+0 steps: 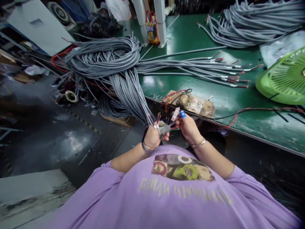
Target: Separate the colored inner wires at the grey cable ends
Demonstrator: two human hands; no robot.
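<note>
My left hand is closed round the end of a grey cable, with thin coloured wires fanning out of it. Opposite it, my right hand is pinched at the tips of some of these wires, with blue tape round one finger. A small pale pink piece shows at the right fingertips; whether it is held or wrapped on a finger I cannot tell. From the left hand, a bundle of grey cables runs up to the bench.
A green bench carries a coiled grey cable pile, stripped cable ends, another coil and a green fan. A taped brown block lies at the bench edge. A white post stands behind.
</note>
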